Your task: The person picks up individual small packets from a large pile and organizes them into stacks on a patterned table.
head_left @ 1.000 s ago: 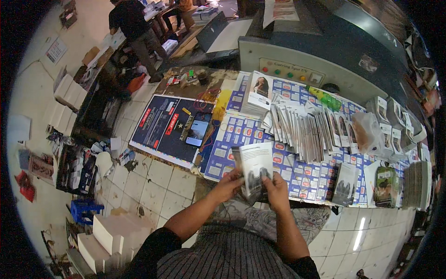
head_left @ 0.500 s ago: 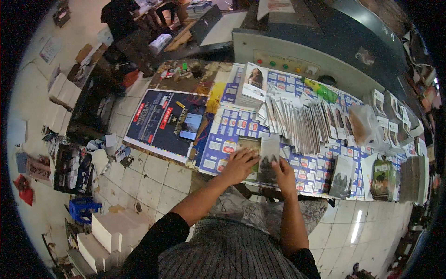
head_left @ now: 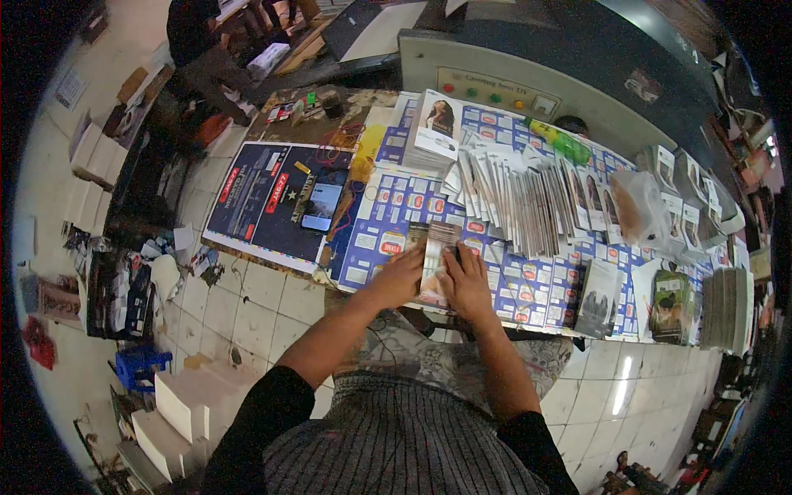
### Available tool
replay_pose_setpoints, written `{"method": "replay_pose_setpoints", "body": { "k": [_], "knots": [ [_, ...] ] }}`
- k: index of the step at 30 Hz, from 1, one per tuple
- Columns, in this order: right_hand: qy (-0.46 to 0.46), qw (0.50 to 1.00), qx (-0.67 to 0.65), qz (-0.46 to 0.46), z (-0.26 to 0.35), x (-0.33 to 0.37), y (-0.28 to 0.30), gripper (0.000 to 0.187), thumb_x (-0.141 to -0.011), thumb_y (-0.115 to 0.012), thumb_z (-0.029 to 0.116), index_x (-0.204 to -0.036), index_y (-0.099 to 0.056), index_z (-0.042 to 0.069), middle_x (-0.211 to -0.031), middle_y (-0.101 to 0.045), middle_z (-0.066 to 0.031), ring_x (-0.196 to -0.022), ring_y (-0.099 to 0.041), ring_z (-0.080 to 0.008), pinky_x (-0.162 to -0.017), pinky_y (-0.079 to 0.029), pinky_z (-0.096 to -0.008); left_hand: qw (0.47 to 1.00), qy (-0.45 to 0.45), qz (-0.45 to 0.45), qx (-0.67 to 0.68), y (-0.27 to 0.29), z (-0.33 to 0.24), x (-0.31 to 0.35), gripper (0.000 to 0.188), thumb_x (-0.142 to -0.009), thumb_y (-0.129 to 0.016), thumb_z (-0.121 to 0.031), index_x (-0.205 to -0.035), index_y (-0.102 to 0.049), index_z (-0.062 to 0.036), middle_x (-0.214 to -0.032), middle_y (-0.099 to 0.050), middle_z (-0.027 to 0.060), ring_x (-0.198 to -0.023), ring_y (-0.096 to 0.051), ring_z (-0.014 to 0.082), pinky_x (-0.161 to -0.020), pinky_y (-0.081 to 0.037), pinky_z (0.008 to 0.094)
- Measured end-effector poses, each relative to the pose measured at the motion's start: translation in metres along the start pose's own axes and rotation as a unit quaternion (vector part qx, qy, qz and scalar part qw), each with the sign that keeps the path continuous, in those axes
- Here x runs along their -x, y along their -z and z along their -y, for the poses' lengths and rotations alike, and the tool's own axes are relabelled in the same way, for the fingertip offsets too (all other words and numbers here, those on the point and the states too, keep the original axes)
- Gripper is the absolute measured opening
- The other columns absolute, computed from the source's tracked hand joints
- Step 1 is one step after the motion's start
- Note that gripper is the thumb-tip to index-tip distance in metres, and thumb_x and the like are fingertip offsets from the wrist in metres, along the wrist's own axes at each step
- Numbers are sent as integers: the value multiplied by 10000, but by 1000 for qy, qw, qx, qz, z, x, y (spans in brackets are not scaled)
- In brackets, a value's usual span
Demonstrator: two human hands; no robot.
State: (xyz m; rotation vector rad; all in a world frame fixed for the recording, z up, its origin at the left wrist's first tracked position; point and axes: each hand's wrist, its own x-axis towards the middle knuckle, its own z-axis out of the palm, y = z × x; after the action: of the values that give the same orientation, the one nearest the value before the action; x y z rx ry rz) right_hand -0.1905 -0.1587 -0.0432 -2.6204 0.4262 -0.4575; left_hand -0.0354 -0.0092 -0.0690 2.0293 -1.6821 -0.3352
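Note:
A narrow leaflet (head_left: 441,247) with a brown and pale printed face lies on the table's near edge, in front of my body. My left hand (head_left: 400,277) rests at its left side, fingers stretched along that edge, fingertips partly hidden. Across its right side lies my right hand (head_left: 468,283), fingers spread flat on the paper. Just beyond my hands a long row of leaning leaflets (head_left: 528,202) fans out to the right. An upright stack of leaflets (head_left: 432,132) with a person pictured on top stands behind that row.
A phone (head_left: 322,206) lies on a dark printed sheet (head_left: 247,194) at left. To the right are a grey leaflet stack (head_left: 599,299), green booklets (head_left: 675,305) and a clear plastic bag (head_left: 639,206). A machine panel with buttons (head_left: 487,95) borders the back.
My right hand has moved left, closer to my left hand. Two panels lay side by side under my hands before; now one narrow leaflet face shows between them. The whole view has shifted slightly.

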Motion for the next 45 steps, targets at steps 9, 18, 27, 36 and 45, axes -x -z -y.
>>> {"method": "replay_pose_setpoints", "body": {
  "k": [9, 18, 27, 36, 45],
  "knots": [
    [29, 999, 2, 38, 4, -9, -10, 606, -991, -515, 455, -1473, -441, 95, -1575, -313, -214, -1460, -288, -409, -1176, -211, -583, 986, 68, -24, -150, 35, 30, 28, 533, -962, -594, -392, -1425, -518, -140, -1582, -379, 50, -1486, -264, 304, -1138, -240, 534],
    [34, 994, 51, 91, 15, -15, -23, 640, -935, -596, 487, -1461, -480, 142, -1585, -311, -194, -1489, -246, -375, -1185, -189, -582, 984, 59, -50, -159, 30, 33, 32, 533, -977, -552, -429, -1444, -505, -176, -1562, -412, 43, -1464, -308, 304, -1137, -222, 523],
    [49, 993, 83, 73, 13, -18, -25, 623, -933, -590, 461, -1445, -495, 119, -1574, -328, -196, -1488, -246, -372, -1177, -196, -603, 987, 35, -42, -151, 40, 30, 28, 735, -877, -602, -619, -1474, -478, -208, -1582, -363, 67, -1468, -270, 309, -1129, -205, 546],
    [48, 991, 97, 82, 17, -16, -28, 661, -944, -549, 524, -1469, -475, 129, -1595, -299, -185, -1506, -203, -354, -1192, -136, -605, 989, 42, 8, -143, 46, 27, 30, 836, -831, -638, -661, -1489, -456, -180, -1625, -275, 84, -1496, -207, 320, -1148, -181, 550],
    [34, 989, 115, 86, 25, -18, -27, 667, -946, -540, 538, -1473, -471, 133, -1594, -305, -179, -1513, -186, -349, -1175, -141, -640, 989, 50, 44, -129, 49, 30, 31, 874, -835, -634, -662, -1527, -400, -182, -1646, -226, 94, -1514, -165, 331, -1175, -135, 554]
  ]
}}
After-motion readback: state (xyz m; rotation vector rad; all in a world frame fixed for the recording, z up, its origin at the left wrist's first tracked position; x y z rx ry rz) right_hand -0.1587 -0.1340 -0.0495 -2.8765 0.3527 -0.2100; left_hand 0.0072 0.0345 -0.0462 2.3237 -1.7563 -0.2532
